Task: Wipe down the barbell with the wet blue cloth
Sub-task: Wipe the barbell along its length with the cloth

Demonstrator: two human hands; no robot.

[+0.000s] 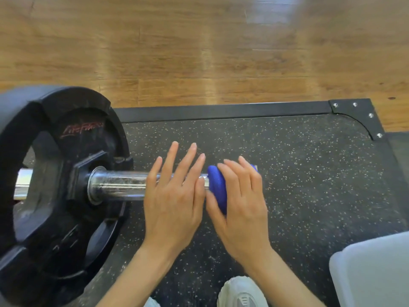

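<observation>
The barbell (119,185), resting with its weight plate (55,191) on the rubber mat (298,173), has its bare end sleeve steadied, apparently against rolling, by the left hand (174,193) laid flat, fingers spread, while the right hand (241,196) cups the blue cloth (218,187) over the sleeve tip.

Blue cloth (218,187) under right hand (241,202). Chrome barbell sleeve (119,185), black plate (55,185) with red lettering left of left hand (174,196). Black white-speckled mat (309,185) beneath both.

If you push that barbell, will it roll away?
Probably a little: its plate is round and stands on edge. It looks heavy, so hard to start. The speckled mat likely grips it. The chrome sleeve looks slippery.
</observation>
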